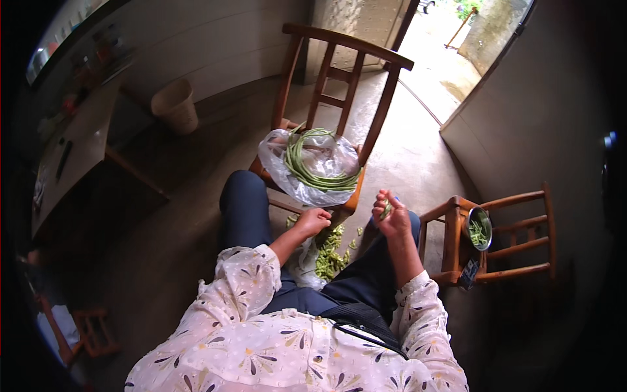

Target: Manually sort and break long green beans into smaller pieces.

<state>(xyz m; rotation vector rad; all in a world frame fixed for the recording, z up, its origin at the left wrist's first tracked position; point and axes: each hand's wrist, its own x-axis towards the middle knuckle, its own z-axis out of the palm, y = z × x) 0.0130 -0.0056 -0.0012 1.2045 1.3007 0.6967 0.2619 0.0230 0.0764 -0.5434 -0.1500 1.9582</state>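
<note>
My right hand is raised above the right knee, its fingers curled round some short green bean pieces. Over the gap between the knees is my left hand, fingers bent together; whether they pinch anything is too small to tell. Long green beans lie coiled on a clear plastic bag on the seat of a wooden chair in front of me. Below the hands, a heap of green pods or bean scraps lies low between the legs, partly on pale plastic. A metal bowl at the right holds cut bean pieces.
The bowl stands on a second wooden chair, beside a dark packet or device. A beige waste bin and a table are at the left. An open doorway lies ahead to the right. A small wooden stool or chair is behind left.
</note>
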